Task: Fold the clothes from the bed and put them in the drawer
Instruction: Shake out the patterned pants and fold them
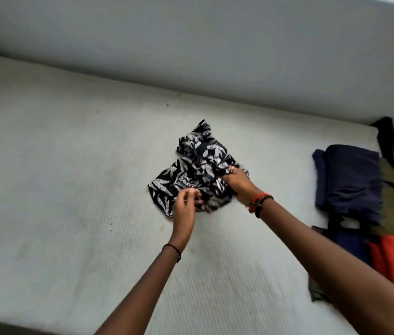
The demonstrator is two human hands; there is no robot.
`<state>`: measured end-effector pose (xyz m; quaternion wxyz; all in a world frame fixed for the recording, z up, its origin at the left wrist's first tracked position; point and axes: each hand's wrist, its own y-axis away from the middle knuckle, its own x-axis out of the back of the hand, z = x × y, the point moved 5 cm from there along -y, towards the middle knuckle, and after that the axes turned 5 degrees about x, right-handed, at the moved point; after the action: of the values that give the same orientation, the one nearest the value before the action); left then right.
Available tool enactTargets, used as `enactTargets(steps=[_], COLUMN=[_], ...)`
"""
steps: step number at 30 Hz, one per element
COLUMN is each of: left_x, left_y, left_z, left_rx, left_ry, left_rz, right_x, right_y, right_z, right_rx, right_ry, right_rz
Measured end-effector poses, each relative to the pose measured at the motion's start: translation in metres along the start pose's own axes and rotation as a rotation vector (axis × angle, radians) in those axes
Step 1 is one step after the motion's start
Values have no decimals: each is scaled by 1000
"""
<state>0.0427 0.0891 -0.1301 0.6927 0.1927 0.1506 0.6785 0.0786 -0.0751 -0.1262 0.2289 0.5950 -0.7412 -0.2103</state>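
Pinched leaf-print garment (205, 153) by near edge with left hand (186, 205) fingers, seemingly gripped its middle with right hand (239, 182), on the bed (70, 165).

White quilted bed (70, 165) against a plain grey wall (191, 44) (dark frame corner (387, 137) far right).

The mattress (70, 189) has matt, dimpled white cloth; the printed garment (198, 165) is thin, crumpled fabric; the navy pile (350, 177) is soft matt cloth.
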Motion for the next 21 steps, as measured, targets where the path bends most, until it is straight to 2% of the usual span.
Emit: enactTargets(steps=[2,3,7,11,15,16,20,21], left_x=[7,5,-25,-63,-98,-103,-121,-124], left_y=[0,-1,12,48,107,122,178,187], left_z=[25,38,85,131,199,216,303,320], left_rx=[33,72,178,87,-39,-72,-260,-306], left_ry=[43,41,-84,-152,-77,-60,-46,-53], left_rz=[135,125,-141,-214,-311,-328,-379,-394], right_x=[10,14,26,45,75,87,156,167], right_y=[39,58,127,190,238,247,276,281], right_z=[-5,-8,-21,-45,-87,-100,-175,-193], right_rx=[75,117,232,254,259,317,602,654], right_ry=[11,29,61,119,170,175,184,172], right_rz=[-31,-59,-134,-204,-330,-301,59,99])
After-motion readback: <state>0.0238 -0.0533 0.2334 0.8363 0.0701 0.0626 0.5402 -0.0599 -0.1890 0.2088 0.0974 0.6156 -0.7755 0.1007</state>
